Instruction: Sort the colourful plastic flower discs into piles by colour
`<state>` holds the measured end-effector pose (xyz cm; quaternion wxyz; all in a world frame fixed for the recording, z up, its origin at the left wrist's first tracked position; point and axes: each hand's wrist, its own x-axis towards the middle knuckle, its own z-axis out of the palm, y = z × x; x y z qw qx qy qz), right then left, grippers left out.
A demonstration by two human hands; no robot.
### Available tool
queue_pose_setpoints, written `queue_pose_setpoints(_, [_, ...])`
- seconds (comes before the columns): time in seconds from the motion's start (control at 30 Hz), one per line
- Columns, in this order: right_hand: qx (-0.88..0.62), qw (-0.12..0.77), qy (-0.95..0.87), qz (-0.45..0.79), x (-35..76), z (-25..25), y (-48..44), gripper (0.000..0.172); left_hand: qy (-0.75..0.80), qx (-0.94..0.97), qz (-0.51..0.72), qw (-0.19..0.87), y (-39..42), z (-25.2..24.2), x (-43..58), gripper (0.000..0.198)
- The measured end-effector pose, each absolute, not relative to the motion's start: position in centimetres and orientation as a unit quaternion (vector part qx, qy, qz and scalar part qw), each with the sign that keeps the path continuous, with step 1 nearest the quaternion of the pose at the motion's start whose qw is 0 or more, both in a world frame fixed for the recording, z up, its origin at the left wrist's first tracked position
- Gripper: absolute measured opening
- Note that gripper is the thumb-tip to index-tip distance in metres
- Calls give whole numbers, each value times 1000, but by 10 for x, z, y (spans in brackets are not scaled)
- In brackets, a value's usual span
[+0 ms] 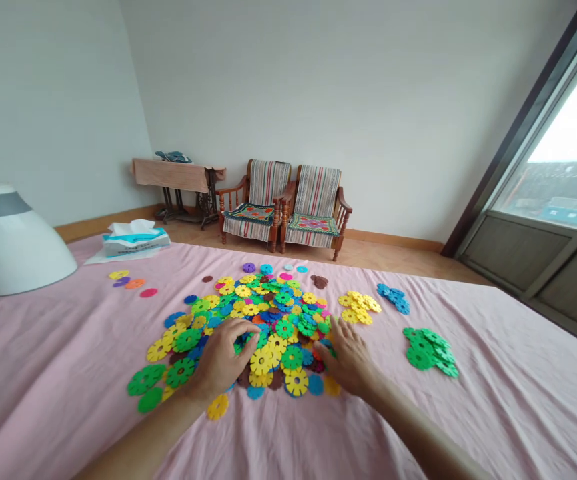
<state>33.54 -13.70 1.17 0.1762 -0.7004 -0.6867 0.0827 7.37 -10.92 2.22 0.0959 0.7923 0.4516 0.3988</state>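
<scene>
A wide pile of notched plastic discs (262,360) in yellow, green, blue, brown and other colours lies in front of me. My left hand (225,353) is over the pile's near left part, its fingers curled and the thumb tip close to the index tip. Whatever sits in that pinch, if anything, is hidden. At the pile's right edge, my right hand (349,355) rests with fingers stretched out and thumb apart, nothing visibly held. Sorted clusters lie to the right: yellow discs (359,307), blue discs (393,297) and green discs (429,351). Brown discs (319,282) sit behind the pile.
Everything lies on a pink cloth (508,387). A white kettle (18,247) stands at the far left beside a tissue pack (135,240). A few loose discs (134,284) are near it. Two wooden armchairs (313,207) and a cloth-covered table (175,175) stand beyond.
</scene>
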Motion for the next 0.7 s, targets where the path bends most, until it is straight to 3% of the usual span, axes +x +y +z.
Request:
queue_pose_setpoints(0.13, [-696, 128, -699, 104, 309, 13, -148, 70, 412, 840, 347, 66, -118, 26, 79, 24])
queue_pose_setpoints(0.33, [-651, 177, -726, 131, 278, 13, -143, 68, 401, 869, 286, 40, -123, 23, 84, 51])
queue_pose_setpoints(0.7, [-517, 376, -746, 186, 259, 12, -131, 43, 441, 847, 295, -5, -114, 13, 79, 38])
